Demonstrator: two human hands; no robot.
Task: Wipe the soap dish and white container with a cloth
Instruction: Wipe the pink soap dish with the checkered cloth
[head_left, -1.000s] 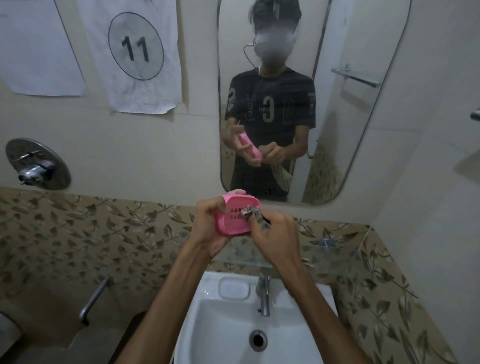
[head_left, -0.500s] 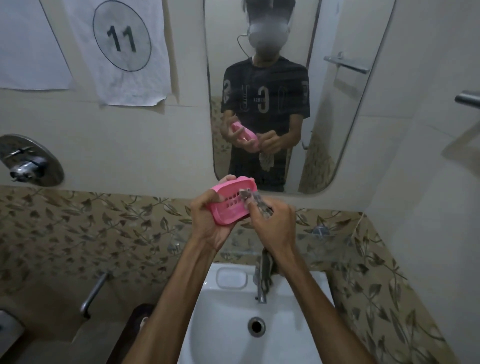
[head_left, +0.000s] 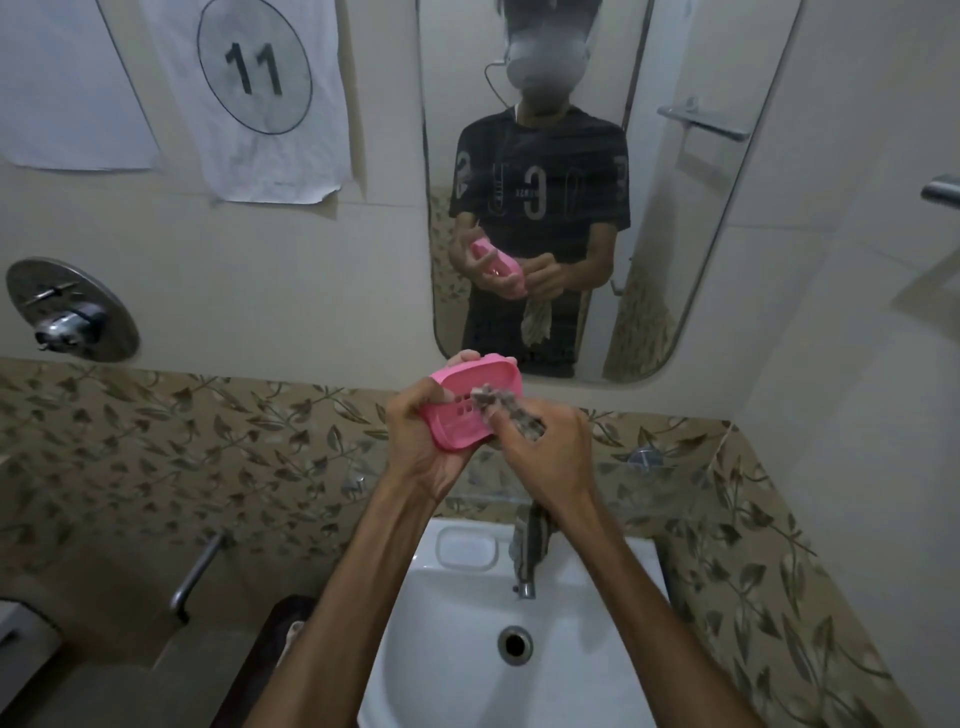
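**Above the basin: pink dish held, cloth on it**

Above the white sink (head_left: 457, 649), in front of the lower edge of the mirror (head_left: 701, 208), the pink soap dish (head_left: 462, 410) is held up in the air, tilted, with its slotted face turned toward the camera. A grey patterned cloth (head_left: 506, 410) lies bunched against the right part of that face.

Left hand (head_left: 423, 441): closed around the dish from the left and below, thumb across the near face, fingertips showing over the top left rim. Right hand (head_left: 553, 452): closed on the cloth, fingers curled tight, pressing the bunched end to the dish. The two hands are just beside each other, the dish between them.

Surroundings: below the hands, the tap (head_left: 527, 551) stands at the back of the sink, part of it hidden by the right wrist; a moulded soap recess (head_left: 465, 548) sits to its left, and the drain hole (head_left: 515, 644) lies nearer the camera. Behind the hands runs a band of leaf-pattern tiles (head_left: 208, 441). The mirror shows the person's reflection holding the dish, with the cloth hanging down from the other hand. On the wall to the left hang a paper sheet marked 11 (head_left: 254, 93) and a round metal shower valve (head_left: 70, 312). A metal rail (head_left: 941, 189) enters from the right edge.

The white container cannot be identified in this view.
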